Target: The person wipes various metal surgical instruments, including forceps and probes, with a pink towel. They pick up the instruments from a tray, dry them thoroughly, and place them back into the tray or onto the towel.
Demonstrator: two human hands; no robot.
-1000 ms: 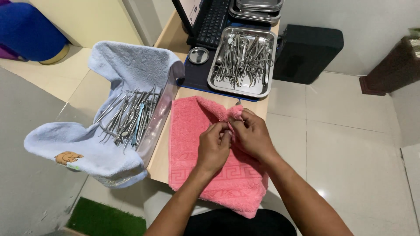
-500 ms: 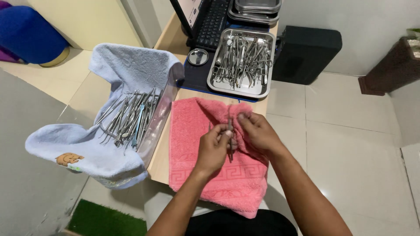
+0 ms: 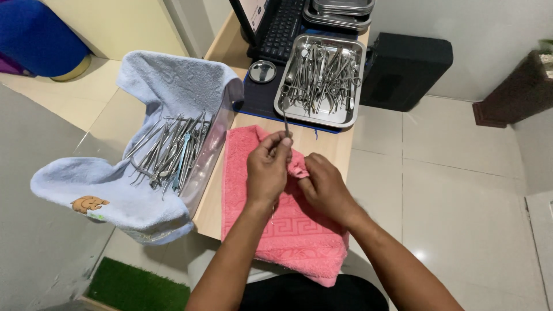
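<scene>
- Hands meet over the pink towel on the desk: the left hand has its grip clamped on a thin steel dental instrument, and the right hand pinches a fold of the towel just beside it.
- Instrument: likely light, stiff and smooth, so slippery if wet; its fine working end looks easy to bend or to prick with. The mid-shaft, where the fingers already close, seems the safest hold.
- Long axis runs nearly straight away from the person, the free tip pointing toward the steel tray of instruments beyond the towel.
- Left of the towel, a clear tub lined with a blue towel holds more instruments.
- Beyond the towel, beside the tray, sit a keyboard and a small round dish.
</scene>
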